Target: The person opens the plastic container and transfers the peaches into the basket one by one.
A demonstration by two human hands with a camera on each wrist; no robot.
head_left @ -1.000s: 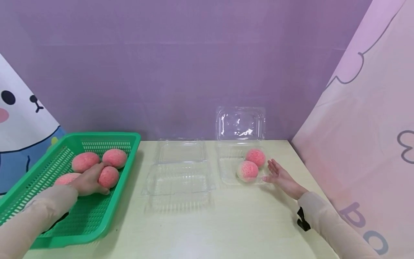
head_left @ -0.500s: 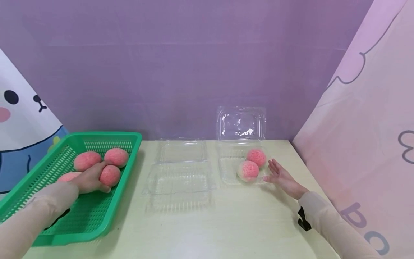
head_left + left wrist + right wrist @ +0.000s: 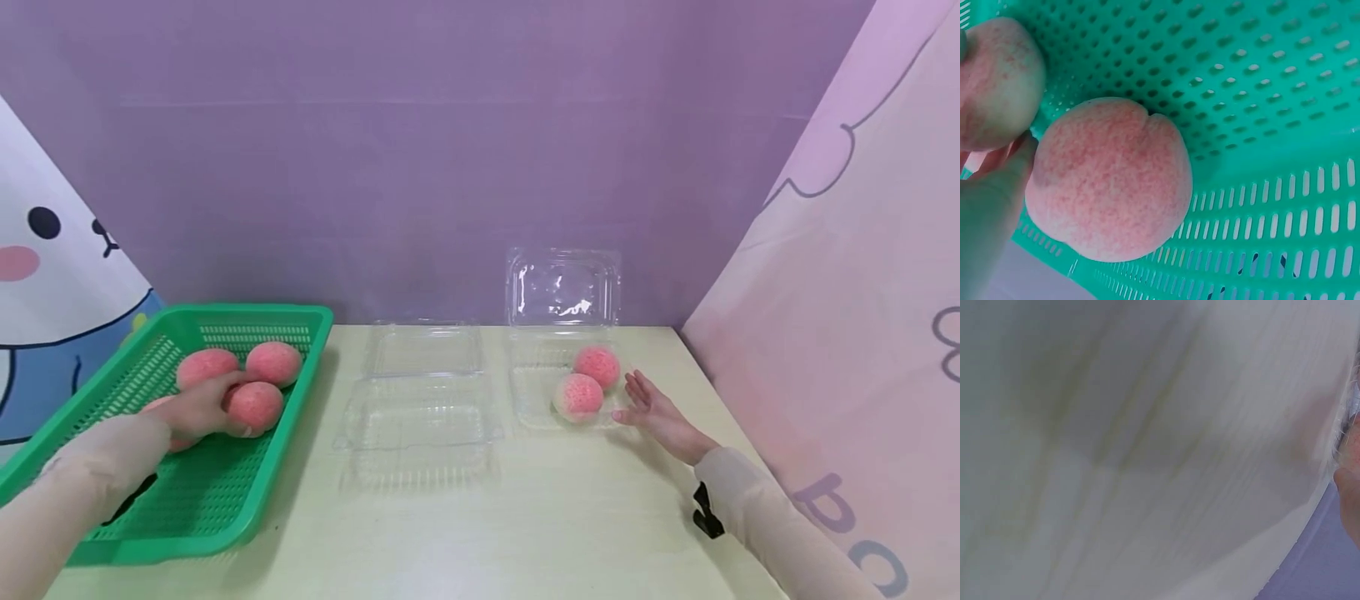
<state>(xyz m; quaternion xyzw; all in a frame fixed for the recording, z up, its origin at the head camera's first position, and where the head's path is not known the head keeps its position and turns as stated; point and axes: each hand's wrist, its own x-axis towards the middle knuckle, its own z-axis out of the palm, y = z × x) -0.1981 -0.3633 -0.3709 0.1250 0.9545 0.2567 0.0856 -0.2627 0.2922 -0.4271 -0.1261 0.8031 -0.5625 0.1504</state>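
In the head view my left hand (image 3: 201,408) reaches into a green basket (image 3: 258,492) and grips a pink peach (image 3: 255,408). Its thumb lies along the near side of that peach. The left wrist view shows the gripped peach (image 3: 1000,84) at the upper left, with another peach (image 3: 1110,181) just beside the hand. My right hand (image 3: 663,425) has its fingers extended at the right side of a clear plastic box (image 3: 532,396). Two peaches, one at the back (image 3: 597,367) and one in front (image 3: 578,397), sit in that box. Whether the right thumb touches the box I cannot tell.
Two more peaches, one left (image 3: 207,368) and one right (image 3: 274,364), lie at the basket's back. A second clear box (image 3: 420,417) stands open between the basket and the filled box. A purple curtain (image 3: 420,167) hangs behind the table (image 3: 450,533).
My left hand shifts slightly left within the basket, and the gripped peach shows a little more of itself. The head view turns slightly left. My right hand stays by the box.
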